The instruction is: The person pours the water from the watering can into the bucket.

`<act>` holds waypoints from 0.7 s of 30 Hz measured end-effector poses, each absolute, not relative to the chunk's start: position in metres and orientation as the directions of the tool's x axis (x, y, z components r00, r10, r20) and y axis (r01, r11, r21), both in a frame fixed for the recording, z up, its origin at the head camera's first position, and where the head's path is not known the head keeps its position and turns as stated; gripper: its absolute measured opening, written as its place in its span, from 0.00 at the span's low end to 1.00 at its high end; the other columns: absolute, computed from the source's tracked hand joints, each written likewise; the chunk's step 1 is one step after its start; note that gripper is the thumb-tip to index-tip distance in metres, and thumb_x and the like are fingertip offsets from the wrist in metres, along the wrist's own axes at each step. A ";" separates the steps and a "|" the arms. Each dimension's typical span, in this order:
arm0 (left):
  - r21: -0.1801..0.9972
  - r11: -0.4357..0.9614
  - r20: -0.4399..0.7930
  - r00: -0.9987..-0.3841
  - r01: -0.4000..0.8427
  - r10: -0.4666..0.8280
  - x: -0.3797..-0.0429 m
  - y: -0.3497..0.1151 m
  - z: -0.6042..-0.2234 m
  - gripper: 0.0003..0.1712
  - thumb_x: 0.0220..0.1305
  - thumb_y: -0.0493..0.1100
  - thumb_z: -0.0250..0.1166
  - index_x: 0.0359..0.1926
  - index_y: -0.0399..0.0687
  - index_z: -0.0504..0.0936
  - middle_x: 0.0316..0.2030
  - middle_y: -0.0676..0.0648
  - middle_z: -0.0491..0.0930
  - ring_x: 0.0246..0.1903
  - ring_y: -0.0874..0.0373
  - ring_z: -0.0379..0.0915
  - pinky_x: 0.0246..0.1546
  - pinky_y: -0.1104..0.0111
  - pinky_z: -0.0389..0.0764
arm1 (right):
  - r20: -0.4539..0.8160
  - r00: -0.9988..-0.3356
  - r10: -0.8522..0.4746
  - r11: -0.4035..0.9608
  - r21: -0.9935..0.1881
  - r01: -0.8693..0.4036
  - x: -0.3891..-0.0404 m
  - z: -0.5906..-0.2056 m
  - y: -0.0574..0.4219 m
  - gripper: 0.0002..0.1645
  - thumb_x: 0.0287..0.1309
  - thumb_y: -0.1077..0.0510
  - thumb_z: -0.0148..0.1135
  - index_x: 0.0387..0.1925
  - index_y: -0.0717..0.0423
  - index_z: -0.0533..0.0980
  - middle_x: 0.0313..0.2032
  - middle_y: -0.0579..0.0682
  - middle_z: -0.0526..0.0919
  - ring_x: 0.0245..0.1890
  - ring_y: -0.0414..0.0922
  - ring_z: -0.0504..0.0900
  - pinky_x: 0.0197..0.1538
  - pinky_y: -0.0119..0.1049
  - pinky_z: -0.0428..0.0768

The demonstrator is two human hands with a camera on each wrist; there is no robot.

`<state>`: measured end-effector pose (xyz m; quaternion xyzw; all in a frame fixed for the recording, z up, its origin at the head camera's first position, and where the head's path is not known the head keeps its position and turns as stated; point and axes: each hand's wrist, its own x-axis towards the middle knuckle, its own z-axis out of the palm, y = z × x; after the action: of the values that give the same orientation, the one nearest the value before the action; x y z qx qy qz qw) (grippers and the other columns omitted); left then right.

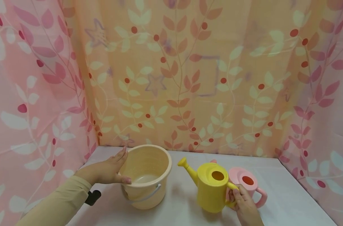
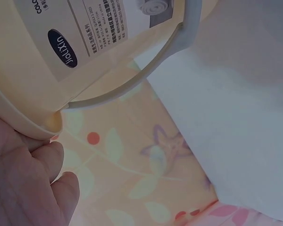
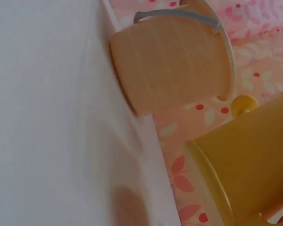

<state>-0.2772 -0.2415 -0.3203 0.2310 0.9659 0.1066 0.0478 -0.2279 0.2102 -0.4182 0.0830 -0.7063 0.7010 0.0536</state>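
Note:
A cream bucket (image 1: 149, 201) with a grey handle stands left of the middle of the table. My left hand (image 1: 110, 169) touches its left rim, fingers and thumb extended; the left wrist view shows fingers (image 2: 49, 157) beside the rim and a printed label on the bucket's side. My right hand (image 1: 243, 202) grips the handle of a yellow watering can (image 1: 211, 194), its spout pointing left toward the bucket. In the right wrist view, the yellow can's base hangs above the table. Only a sliver of the right hand shows at that view's lower right corner.
A pink watering can (image 1: 240, 174) stands behind and right of the yellow one, partly hidden by it and by my right hand. White covering lies on the table (image 1: 182, 216). Leaf-patterned curtains (image 1: 182, 78) rise at the back and both sides.

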 end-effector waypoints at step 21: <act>0.195 0.872 -0.028 -0.887 0.448 0.462 -0.279 -0.241 -0.321 0.67 0.45 0.75 0.57 0.67 0.25 0.46 0.68 0.30 0.36 0.67 0.36 0.38 0.61 0.42 0.49 | 0.455 -0.890 -0.007 0.098 -0.886 -0.454 -0.228 -0.348 0.197 0.15 0.69 0.58 0.41 0.31 0.69 0.62 0.25 0.47 0.65 0.28 0.41 0.65 0.29 0.33 0.66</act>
<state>-0.2788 -0.2413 -0.3210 0.2352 0.9669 0.0920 0.0368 -0.2283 0.1971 -0.3483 0.1598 -0.7210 0.6521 0.1713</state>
